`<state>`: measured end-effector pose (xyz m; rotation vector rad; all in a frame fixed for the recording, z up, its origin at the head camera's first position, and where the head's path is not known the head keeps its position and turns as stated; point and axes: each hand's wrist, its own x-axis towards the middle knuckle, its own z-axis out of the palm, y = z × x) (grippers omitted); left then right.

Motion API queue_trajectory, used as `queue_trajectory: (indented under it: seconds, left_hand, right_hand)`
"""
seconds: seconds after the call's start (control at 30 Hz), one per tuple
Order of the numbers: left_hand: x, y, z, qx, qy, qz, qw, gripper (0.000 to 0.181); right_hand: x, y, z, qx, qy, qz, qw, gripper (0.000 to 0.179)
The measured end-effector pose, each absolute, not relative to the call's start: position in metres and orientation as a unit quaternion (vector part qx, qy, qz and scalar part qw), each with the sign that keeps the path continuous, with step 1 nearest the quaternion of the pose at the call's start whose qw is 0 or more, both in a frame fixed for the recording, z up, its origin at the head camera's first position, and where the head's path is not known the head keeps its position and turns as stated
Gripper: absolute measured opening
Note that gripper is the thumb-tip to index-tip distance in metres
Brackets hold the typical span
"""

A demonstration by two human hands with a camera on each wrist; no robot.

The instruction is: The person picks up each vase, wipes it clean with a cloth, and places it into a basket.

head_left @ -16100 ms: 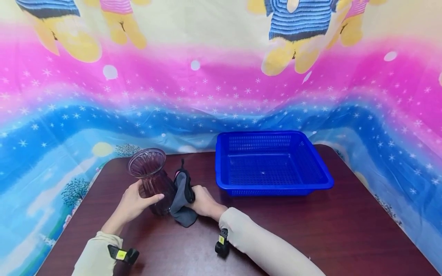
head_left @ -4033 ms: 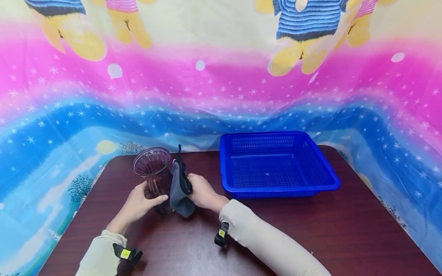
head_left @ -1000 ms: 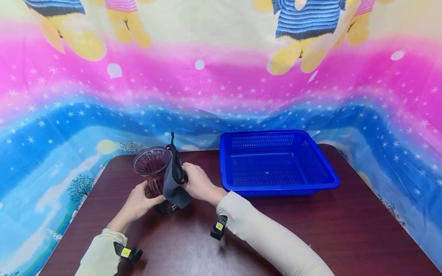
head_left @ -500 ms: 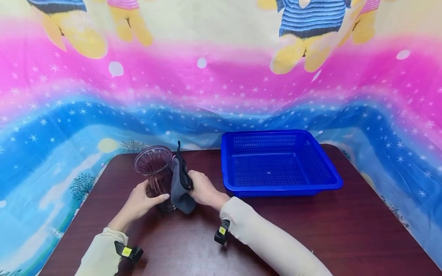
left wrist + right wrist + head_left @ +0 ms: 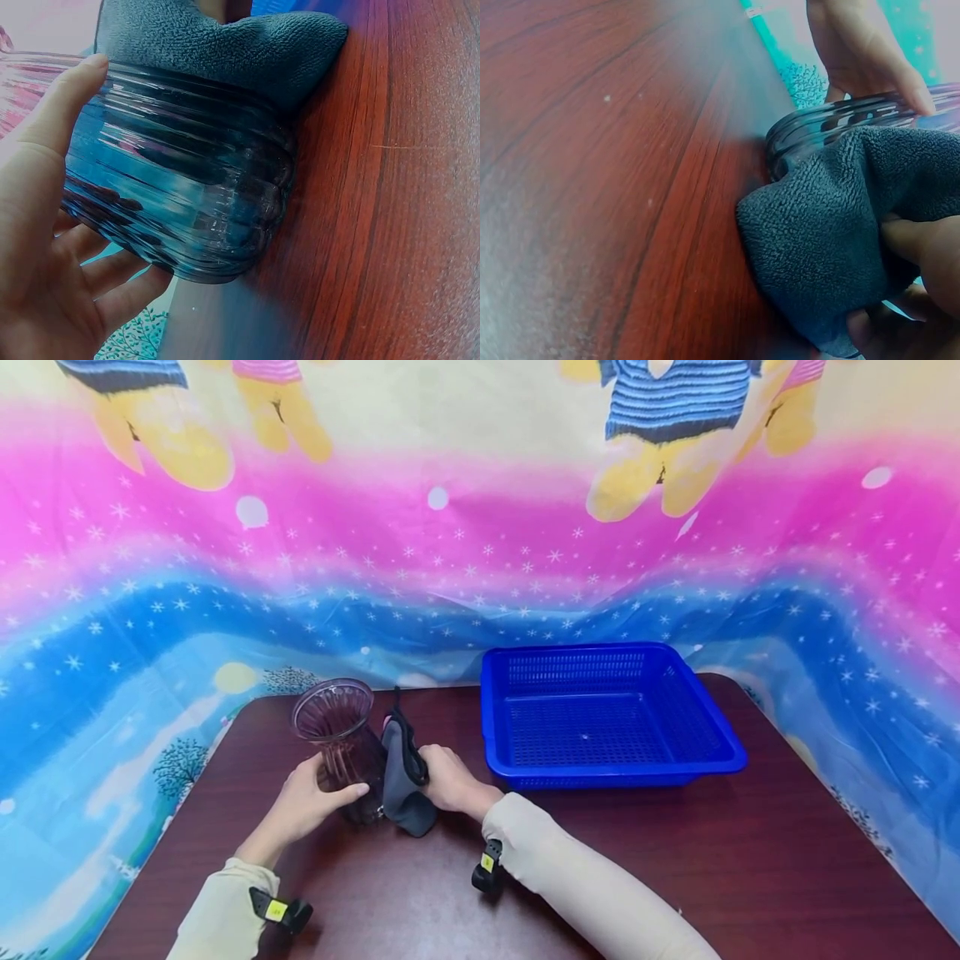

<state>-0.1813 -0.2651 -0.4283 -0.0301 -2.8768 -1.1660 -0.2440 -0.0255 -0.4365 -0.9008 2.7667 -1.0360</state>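
Note:
A ribbed, purple-tinted glass vase (image 5: 352, 764) with a flared rim stands at the left of the table, leaning slightly left in the head view. My left hand (image 5: 303, 802) grips its side, thumb across the front and fingers round the back, as the left wrist view shows on the vase body (image 5: 180, 172). In my right hand (image 5: 453, 783) is a bunched dark grey cloth (image 5: 405, 785) with a black edge and a small loop. The cloth lies against the vase's right side, its lower corner close over the table. The right wrist view shows thumb and fingers pinching the cloth (image 5: 817, 225).
A blue plastic basket (image 5: 600, 768) with perforated walls stands at the back right of the dark red-brown table (image 5: 675, 860). A printed curtain (image 5: 450, 552) hangs behind the table and along both sides. Black cameras are strapped to both wrists.
The right hand and cloth have gone up the vase's side, near the rim a second ago, and back down to its lower part. The left hand keeps its grip on the vase.

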Motion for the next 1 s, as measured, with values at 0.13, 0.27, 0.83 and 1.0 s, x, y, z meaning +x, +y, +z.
queue_trajectory:
  seconds: [0.13, 0.27, 0.83, 1.0]
  left_hand:
    - [-0.181, -0.265, -0.428, -0.008, -0.926, -0.376, 0.017, 0.072]
    - [-0.181, -0.264, -0.427, -0.008, -0.926, -0.378, 0.015, 0.073]
    - [-0.179, -0.263, -0.422, -0.003, -0.927, -0.374, 0.004, 0.075]
    - [-0.178, -0.263, -0.422, 0.005, -0.928, -0.373, -0.004, 0.077]
  right_hand:
    - [-0.245, -0.025, -0.440, -0.281, 0.897, -0.338, 0.046, 0.017]
    - [-0.244, -0.024, -0.442, -0.277, 0.896, -0.343, 0.054, 0.017]
    - [-0.243, -0.024, -0.446, -0.307, 0.887, -0.340, 0.047, 0.012]
    - [-0.240, -0.026, -0.440, -0.316, 0.890, -0.328, 0.032, 0.022]
